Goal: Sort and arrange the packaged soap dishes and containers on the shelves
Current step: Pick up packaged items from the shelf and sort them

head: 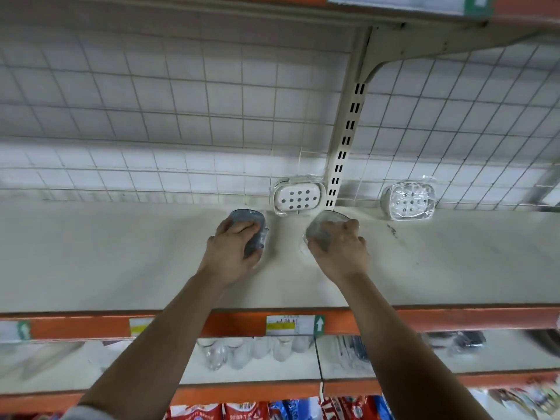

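Note:
My left hand [235, 248] grips a grey packaged soap dish [251, 221] on the cream shelf [121, 253]. My right hand [339, 251] grips a second grey wrapped dish [325, 224] just to the right. Behind and between them, a white soap dish [298, 198] with dark drain holes leans against the wire back grid. Farther right a clear-wrapped soap dish [409, 201] also leans on the grid.
A slotted upright post [344, 147] rises behind the white dish. The shelf's orange front edge [454, 319] carries price tags. Below are clear containers [254, 350] on the lower shelf and red and blue packets [272, 410] beneath. Another shelf overhangs at the top.

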The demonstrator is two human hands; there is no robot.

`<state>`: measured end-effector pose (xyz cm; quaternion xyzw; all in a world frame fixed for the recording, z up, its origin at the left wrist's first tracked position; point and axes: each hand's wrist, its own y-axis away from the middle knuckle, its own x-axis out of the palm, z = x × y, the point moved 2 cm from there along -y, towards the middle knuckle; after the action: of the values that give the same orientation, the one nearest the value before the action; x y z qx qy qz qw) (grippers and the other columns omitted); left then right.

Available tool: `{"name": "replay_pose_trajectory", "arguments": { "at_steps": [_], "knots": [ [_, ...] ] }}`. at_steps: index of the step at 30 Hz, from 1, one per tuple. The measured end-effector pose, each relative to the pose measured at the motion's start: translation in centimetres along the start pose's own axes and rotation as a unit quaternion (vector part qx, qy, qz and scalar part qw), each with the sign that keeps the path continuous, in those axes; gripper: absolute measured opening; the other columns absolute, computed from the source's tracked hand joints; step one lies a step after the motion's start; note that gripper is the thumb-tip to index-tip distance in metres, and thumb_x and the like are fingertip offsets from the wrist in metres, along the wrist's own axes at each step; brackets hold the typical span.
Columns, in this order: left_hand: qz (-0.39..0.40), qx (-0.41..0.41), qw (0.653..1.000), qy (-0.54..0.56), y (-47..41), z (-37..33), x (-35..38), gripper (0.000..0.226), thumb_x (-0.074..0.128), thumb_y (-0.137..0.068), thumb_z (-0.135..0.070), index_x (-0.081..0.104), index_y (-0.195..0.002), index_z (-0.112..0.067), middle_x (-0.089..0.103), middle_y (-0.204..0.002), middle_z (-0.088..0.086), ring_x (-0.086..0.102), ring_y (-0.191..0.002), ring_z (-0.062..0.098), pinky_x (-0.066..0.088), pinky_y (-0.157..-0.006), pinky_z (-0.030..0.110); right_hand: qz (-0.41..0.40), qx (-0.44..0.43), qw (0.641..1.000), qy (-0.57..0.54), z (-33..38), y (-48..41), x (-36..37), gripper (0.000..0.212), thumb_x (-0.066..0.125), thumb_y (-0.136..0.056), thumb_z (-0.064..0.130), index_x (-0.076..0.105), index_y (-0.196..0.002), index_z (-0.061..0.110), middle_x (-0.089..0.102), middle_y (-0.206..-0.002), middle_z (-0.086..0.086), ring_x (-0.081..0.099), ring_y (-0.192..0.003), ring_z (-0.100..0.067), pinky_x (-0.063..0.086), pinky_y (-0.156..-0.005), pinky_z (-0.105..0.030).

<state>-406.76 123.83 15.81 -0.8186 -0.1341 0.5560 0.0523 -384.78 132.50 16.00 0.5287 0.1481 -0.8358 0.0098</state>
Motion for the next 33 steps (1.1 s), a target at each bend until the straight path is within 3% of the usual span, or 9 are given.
{"name": "replay_pose_trajectory", "arguments": {
  "at_steps": [4,9,13,18,23,26,31,33],
  "knots": [
    [0.004,0.034,0.999,0.013,1.9,-0.5,-1.0,0.058,0.059,-0.092,-0.041,0.045,-0.144,-0.021,0.04,-0.151,-0.006,0.026,-0.141,0.023,0.037,-0.109,0.048,0.011,0.023,0.999,0.023,1.1,1.9,-0.4,0.068,0.063,-0.074,0.067,0.044,-0.125,0.026,0.032,-0.13,-0.01,0.051,-0.107,-0.041,0.047,-0.086,-0.043],
    [-0.053,0.071,0.995,0.039,4.7,-1.9,-2.8,0.054,0.06,-0.093,-0.037,0.052,-0.14,-0.012,0.049,-0.145,0.005,0.04,-0.137,0.024,0.038,-0.109,0.042,-0.024,0.035,0.998,-0.052,1.2,5.8,-2.9,0.053,0.065,-0.071,0.049,0.046,-0.114,0.026,0.041,-0.12,-0.004,0.053,-0.1,-0.037,0.045,-0.08,-0.039],
    [-0.087,0.116,0.986,0.082,8.1,-4.0,-2.5,0.053,0.063,-0.09,-0.036,0.058,-0.133,-0.006,0.056,-0.137,0.012,0.048,-0.13,0.031,0.042,-0.105,0.047,-0.084,0.007,0.995,-0.058,0.1,10.7,-4.8,0.056,0.057,-0.065,0.053,0.048,-0.115,0.03,0.047,-0.121,0.0,0.049,-0.1,-0.03,0.037,-0.072,-0.033],
    [-0.059,0.168,0.981,0.074,12.0,-8.5,-0.6,0.053,0.061,-0.088,-0.035,0.06,-0.13,-0.002,0.058,-0.134,0.015,0.049,-0.129,0.034,0.046,-0.099,0.053,-0.1,-0.027,0.994,-0.032,-2.9,16.4,-7.0,0.057,0.059,-0.069,0.049,0.058,-0.117,0.019,0.056,-0.122,-0.003,0.048,-0.109,-0.032,0.044,-0.081,-0.036],
    [-0.061,0.217,0.971,0.076,14.4,-13.8,0.8,0.055,0.054,-0.09,-0.042,0.062,-0.127,-0.002,0.061,-0.129,0.016,0.053,-0.125,0.035,0.05,-0.092,0.054,-0.127,-0.012,0.991,-0.041,-7.6,21.0,-9.6,0.059,0.059,-0.068,0.049,0.059,-0.117,0.016,0.054,-0.124,-0.006,0.049,-0.108,-0.032,0.044,-0.083,-0.039],
    [-0.054,0.251,0.964,0.065,15.9,-17.8,2.3,0.061,0.044,-0.09,-0.046,0.062,-0.127,-0.002,0.062,-0.129,0.015,0.053,-0.125,0.035,0.05,-0.091,0.056,-0.139,0.015,0.99,-0.03,-11.9,23.4,-11.1,0.053,0.07,-0.071,0.037,0.057,-0.117,0.015,0.055,-0.122,-0.006,0.048,-0.107,-0.032,0.045,-0.081,-0.039],
    [-0.054,0.279,0.956,0.07,17.7,-26.1,6.7,0.056,0.054,-0.092,-0.042,0.059,-0.131,-0.003,0.059,-0.133,0.013,0.048,-0.132,0.032,0.046,-0.099,0.052,-0.155,0.055,0.986,-0.02,-21.0,26.7,-14.1,0.05,0.075,-0.07,0.028,0.059,-0.115,0.012,0.056,-0.122,-0.007,0.049,-0.106,-0.033,0.042,-0.08,-0.037],
    [-0.056,0.281,0.955,0.078,18.4,-30.2,8.7,0.058,0.049,-0.093,-0.044,0.059,-0.131,-0.002,0.059,-0.133,0.014,0.049,-0.131,0.032,0.046,-0.1,0.052,-0.158,0.063,0.985,-0.021,-25.1,28.0,-15.8,0.05,0.076,-0.07,0.027,0.059,-0.114,0.012,0.056,-0.123,-0.008,0.05,-0.107,-0.033,0.041,-0.078,-0.037]
  ]
}}
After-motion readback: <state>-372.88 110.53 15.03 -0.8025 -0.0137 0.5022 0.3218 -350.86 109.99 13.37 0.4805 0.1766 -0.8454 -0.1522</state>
